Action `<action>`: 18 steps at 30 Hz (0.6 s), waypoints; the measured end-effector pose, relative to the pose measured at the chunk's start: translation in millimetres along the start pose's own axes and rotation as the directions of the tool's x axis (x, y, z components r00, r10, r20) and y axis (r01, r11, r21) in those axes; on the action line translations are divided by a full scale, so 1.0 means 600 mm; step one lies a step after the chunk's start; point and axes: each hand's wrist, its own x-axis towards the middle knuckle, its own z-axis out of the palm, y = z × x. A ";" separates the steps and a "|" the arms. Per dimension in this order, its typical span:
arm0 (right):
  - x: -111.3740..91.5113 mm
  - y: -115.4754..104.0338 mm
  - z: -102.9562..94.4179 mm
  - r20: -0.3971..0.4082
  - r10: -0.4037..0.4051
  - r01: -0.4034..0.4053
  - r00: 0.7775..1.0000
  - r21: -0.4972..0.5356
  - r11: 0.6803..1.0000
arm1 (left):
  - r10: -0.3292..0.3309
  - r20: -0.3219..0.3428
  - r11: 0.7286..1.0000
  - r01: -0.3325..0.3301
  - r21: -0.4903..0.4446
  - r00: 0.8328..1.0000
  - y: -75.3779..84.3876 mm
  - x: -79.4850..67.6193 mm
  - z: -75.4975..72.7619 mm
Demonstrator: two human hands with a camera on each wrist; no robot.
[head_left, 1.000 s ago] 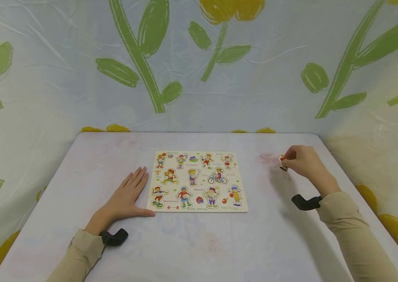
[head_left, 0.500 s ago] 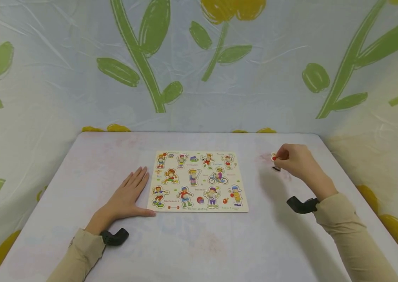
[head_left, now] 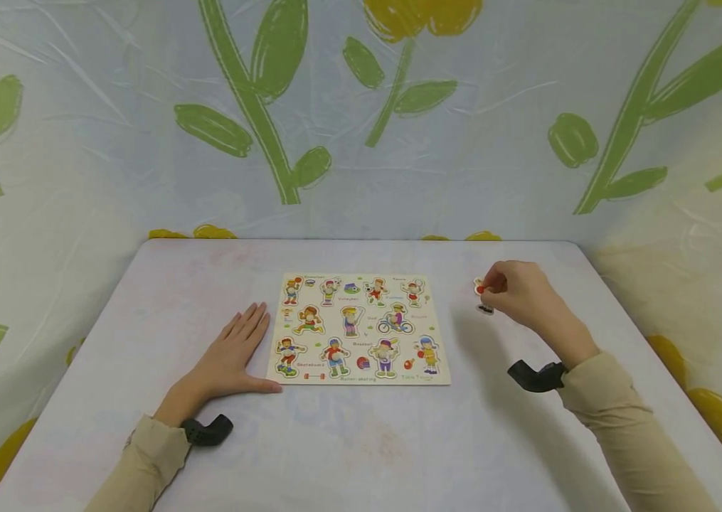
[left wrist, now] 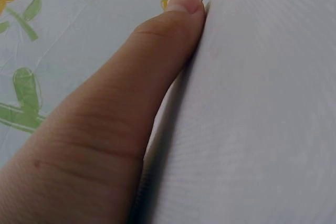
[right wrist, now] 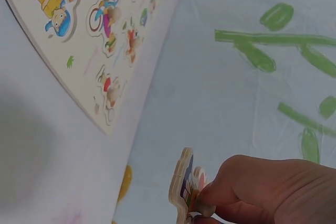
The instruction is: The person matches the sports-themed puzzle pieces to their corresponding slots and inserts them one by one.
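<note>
My right hand (head_left: 523, 293) pinches a small figure-shaped puzzle piece (head_left: 479, 286) by its knob, above the table to the right of the board. In the right wrist view the wooden piece (right wrist: 180, 184) is tilted edge-on, its round knob (right wrist: 205, 210) between thumb and finger. The cream puzzle board (head_left: 408, 341) lies flat with several sporty figures. My left hand (head_left: 220, 364) rests flat, fingers spread, left of the board. Its thumb (left wrist: 142, 72) touches the board's lower left corner. At the lower right, a yellow-clad figure (right wrist: 50, 1) appears as a recessed print showing no knob.
The pale table (head_left: 361, 441) ends at a back edge against a flower-printed sheet (head_left: 463, 171), which also hangs at both sides. A black wrist camera (head_left: 208, 431) is on the left arm and another wrist camera (head_left: 535, 377) on the right.
My right hand has moved left towards the board, carrying the puzzle piece. The left hand and the board have stayed where they were.
</note>
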 end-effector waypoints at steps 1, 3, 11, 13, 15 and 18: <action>0.000 -0.003 0.001 0.006 0.001 -0.002 1.000 0.005 1.000 | 0.001 -0.003 1.000 -0.001 -0.002 1.000 0.000 0.000 -0.001; -0.002 -0.009 0.005 0.013 0.002 -0.002 1.000 0.011 1.000 | 0.002 -0.006 1.000 -0.002 -0.007 1.000 0.001 -0.001 -0.002; -0.002 -0.025 0.032 0.062 0.000 -0.001 0.998 0.017 1.000 | 0.002 -0.006 1.000 -0.002 -0.011 1.000 0.002 -0.002 -0.002; -0.003 -0.027 0.040 0.076 -0.002 0.001 0.997 0.019 1.000 | 0.003 -0.008 1.000 -0.003 -0.011 1.000 0.000 -0.002 -0.001; -0.003 -0.029 0.048 0.083 -0.007 0.005 0.997 0.019 1.000 | 0.005 -0.009 1.000 -0.005 -0.007 1.000 0.000 -0.001 0.000; -0.003 -0.033 0.057 0.090 -0.014 0.014 0.996 0.009 1.000 | 0.007 -0.010 1.000 -0.007 -0.004 1.000 0.000 0.000 -0.001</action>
